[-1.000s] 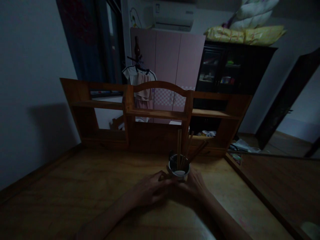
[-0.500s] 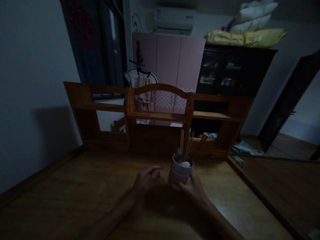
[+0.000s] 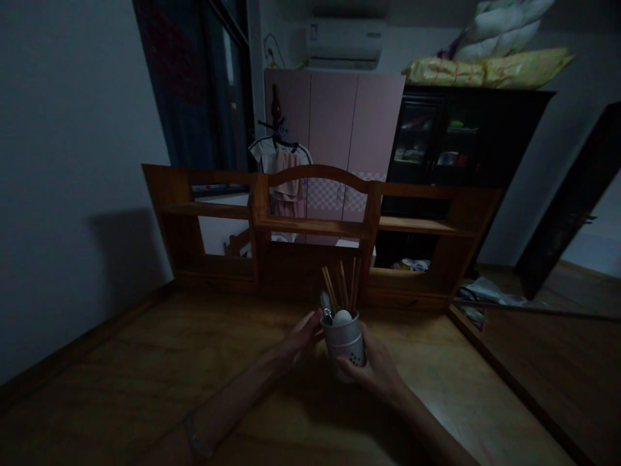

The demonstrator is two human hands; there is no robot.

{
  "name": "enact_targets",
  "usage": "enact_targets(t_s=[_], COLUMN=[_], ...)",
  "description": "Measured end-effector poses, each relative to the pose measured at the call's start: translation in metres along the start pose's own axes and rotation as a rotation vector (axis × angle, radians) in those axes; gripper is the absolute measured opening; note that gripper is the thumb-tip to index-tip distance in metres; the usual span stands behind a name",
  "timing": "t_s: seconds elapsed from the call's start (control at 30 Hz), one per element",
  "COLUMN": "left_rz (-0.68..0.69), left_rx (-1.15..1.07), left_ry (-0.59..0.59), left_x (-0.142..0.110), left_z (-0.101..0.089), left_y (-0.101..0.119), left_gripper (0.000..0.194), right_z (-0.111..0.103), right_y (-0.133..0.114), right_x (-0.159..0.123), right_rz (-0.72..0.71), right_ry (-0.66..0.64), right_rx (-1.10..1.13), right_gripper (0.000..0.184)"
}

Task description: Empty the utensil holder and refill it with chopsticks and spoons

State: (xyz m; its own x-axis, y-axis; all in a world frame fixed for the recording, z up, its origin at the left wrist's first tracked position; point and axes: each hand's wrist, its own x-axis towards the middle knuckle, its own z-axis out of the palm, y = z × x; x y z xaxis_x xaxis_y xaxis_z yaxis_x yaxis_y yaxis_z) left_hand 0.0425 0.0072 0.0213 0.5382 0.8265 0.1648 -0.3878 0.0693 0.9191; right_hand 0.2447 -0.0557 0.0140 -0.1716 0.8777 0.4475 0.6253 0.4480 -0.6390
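A grey-white metal utensil holder [image 3: 343, 340] with small dark holes is in front of me, slightly tilted. My right hand [image 3: 377, 367] is wrapped round its right side, thumb across the front. Several wooden chopsticks [image 3: 342, 285] stand in it, with a shiny metal utensil, perhaps a spoon [image 3: 326, 309], at the left. A white rounded thing [image 3: 342, 317] shows at the rim. My left hand [image 3: 301, 338] is at the holder's left side, fingers stretched toward the rim near the metal utensil; whether it touches is unclear.
The wooden tabletop [image 3: 233, 362] extends to a raised right edge. At its back stands a low wooden shelf unit [image 3: 310, 226] with open compartments. A white wall [image 3: 68, 194] rises on the left. Farther back are a pink wardrobe [image 3: 332, 123] and a dark cabinet [image 3: 504, 142].
My left hand has moved right, up to the holder's rim. The holder has turned in my right hand; the chopsticks now lean left and the dotted holes show. The view has shifted slightly.
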Motion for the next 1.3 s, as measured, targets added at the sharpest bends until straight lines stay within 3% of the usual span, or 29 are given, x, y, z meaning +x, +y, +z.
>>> enact_targets(t_s=[0.37, 0.6, 0.97, 1.2, 1.3], left_rz=[-0.082, -0.039, 0.036, 0.042, 0.023], left_rx=[-0.257, -0.397, -0.451, -0.517, -0.565], left_ry=[0.254, 0.2, 0.063, 0.071, 0.128], left_x=[-0.008, -0.007, -0.005, -0.005, -0.005], left_z=[0.004, -0.003, -0.013, -0.012, -0.011], left_y=[-0.019, -0.03, -0.038, -0.038, -0.034], left_gripper=[0.041, 0.037, 0.05, 0.048, 0.042], right_z=[-0.003, 0.0, -0.002, 0.002, 0.003], right_y=[-0.001, -0.005, -0.01, -0.006, -0.009], right_x=[0.0, -0.001, 0.0, -0.002, -0.001], right_rz=[-0.038, -0.035, -0.156, -0.181, -0.171], right_ry=[-0.072, -0.051, 0.013, 0.043, 0.073], right_rx=[0.005, -0.055, -0.212, -0.368, -0.395], right_gripper=[0.091, 0.086, 0.087, 0.089, 0.089])
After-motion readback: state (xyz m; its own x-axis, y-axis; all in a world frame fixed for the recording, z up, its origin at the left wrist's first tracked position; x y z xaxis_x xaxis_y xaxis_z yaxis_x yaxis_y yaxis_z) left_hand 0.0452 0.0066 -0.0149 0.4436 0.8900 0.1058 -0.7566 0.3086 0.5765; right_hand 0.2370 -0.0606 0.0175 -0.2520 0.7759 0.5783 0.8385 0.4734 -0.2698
